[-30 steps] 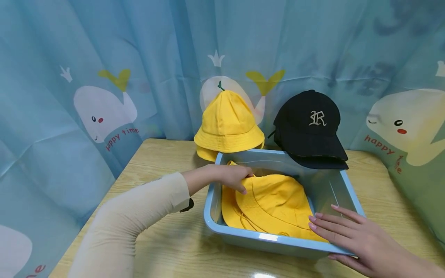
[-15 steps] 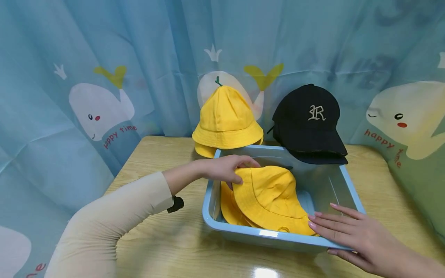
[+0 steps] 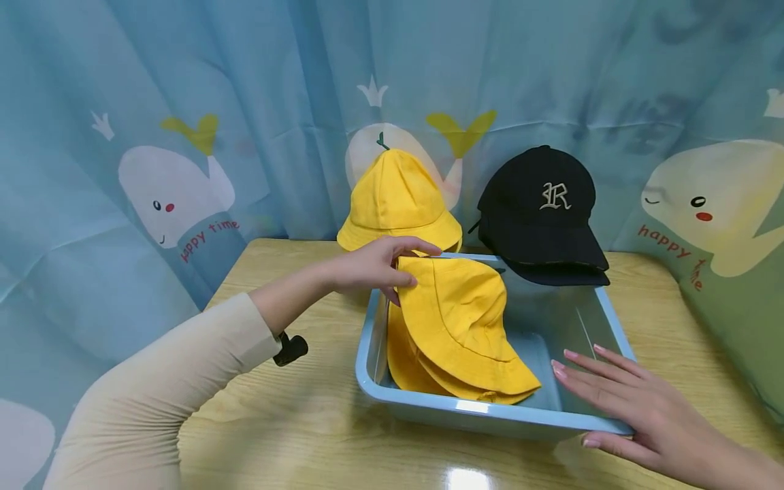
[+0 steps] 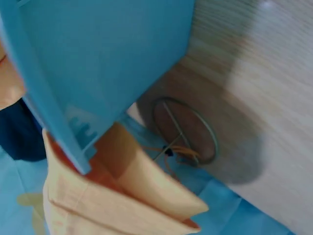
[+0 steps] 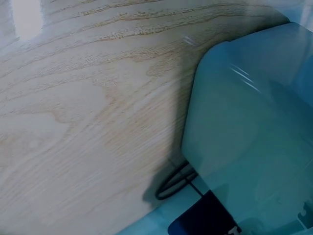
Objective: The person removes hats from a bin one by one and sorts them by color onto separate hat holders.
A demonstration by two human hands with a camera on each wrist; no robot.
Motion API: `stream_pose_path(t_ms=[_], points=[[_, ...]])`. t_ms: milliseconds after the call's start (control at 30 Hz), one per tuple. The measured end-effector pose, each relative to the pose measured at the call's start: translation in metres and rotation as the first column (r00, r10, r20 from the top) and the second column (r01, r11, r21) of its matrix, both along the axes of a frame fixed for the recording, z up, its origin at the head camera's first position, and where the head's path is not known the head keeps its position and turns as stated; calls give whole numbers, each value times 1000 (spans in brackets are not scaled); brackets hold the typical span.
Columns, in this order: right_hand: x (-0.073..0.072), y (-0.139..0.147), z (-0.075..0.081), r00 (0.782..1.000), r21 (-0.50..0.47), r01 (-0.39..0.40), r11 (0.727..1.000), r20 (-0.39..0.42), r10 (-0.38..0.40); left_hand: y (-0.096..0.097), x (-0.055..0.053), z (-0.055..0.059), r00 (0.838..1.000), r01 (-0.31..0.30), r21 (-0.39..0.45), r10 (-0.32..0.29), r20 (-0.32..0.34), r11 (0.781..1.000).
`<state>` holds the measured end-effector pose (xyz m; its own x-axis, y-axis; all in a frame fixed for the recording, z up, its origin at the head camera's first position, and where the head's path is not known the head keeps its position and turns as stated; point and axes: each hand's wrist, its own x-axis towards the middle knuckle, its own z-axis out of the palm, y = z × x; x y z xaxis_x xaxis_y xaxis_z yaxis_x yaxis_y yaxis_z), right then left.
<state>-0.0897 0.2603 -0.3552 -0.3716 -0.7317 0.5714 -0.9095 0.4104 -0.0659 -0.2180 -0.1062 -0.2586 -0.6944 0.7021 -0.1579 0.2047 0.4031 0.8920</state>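
My left hand [image 3: 373,264] grips the raised brim edge of a yellow bucket hat [image 3: 468,306], fingers behind the cloth and thumb in front. The hat tilts up on its left side inside a light blue plastic bin [image 3: 508,412]. More yellow cloth layers [image 3: 405,354] show below it at the bin's left end. At the near right corner, my right hand [image 3: 643,408] rests over the bin rim with long, straight fingers inside and the thumb outside. Neither wrist view shows the hands; the bin's wall [image 4: 107,58] fills much of the left wrist view.
Behind the bin, a yellow bucket hat with a green sprout [image 3: 398,194] and a black cap with a letter R [image 3: 542,211] sit raised. Wire stand bases [image 4: 210,142] show on the wood-grain table [image 5: 88,122]. A blue whale-print curtain [image 3: 269,82] hangs behind.
My left hand has moved up and left, lifting the hat's left brim and drawing the hat away from the bin's right side. My right hand stays at the corner, its fingertips now apart from the hat.
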Motion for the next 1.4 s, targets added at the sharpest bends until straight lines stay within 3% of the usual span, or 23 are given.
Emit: stream_pose_path(t_ms=[167, 300, 400, 533, 667, 767, 867, 1033, 1167, 1267, 1400], points=[[0, 3, 1, 999, 37, 41, 998, 33, -43, -1, 6, 16, 990, -132, 107, 126, 59, 986], [1, 5, 4, 993, 77, 74, 994, 90, -81, 4, 19, 23, 958, -282, 171, 267, 103, 944], [0, 3, 10, 987, 84, 74, 994, 135, -85, 10, 32, 23, 936, -350, 203, 337, 99, 914], [-4, -12, 28, 964, 121, 155, 981, 199, -177, 21, 50, 20, 929, -369, 286, 363, 77, 884], [-11, -44, 53, 919, 182, 251, 951, 263, -293, 36, 63, 17, 928, -365, 381, 366, 74, 849], [-15, -69, 66, 897, 190, 258, 947, 317, -308, 44, 68, 16, 923, -374, 425, 375, 85, 824], [-19, -86, 74, 890, 162, 237, 958, 360, -281, 47, 68, 16, 917, -388, 451, 388, 97, 804], [-22, -98, 78, 921, 64, 224, 972, 313, -233, 44, 66, 18, 897, -429, 495, 419, 138, 756], [-27, -101, 79, 957, -175, 220, 960, 230, -178, 42, 65, 21, 888, -443, 536, 434, 151, 719], [-32, -102, 80, 979, -353, 174, 919, 163, -123, 44, 65, 22, 889, -418, 521, 454, 65, 744], [-38, -107, 84, 990, -451, 135, 882, 103, -99, 52, 68, 18, 899, -343, 432, 425, -105, 834]])
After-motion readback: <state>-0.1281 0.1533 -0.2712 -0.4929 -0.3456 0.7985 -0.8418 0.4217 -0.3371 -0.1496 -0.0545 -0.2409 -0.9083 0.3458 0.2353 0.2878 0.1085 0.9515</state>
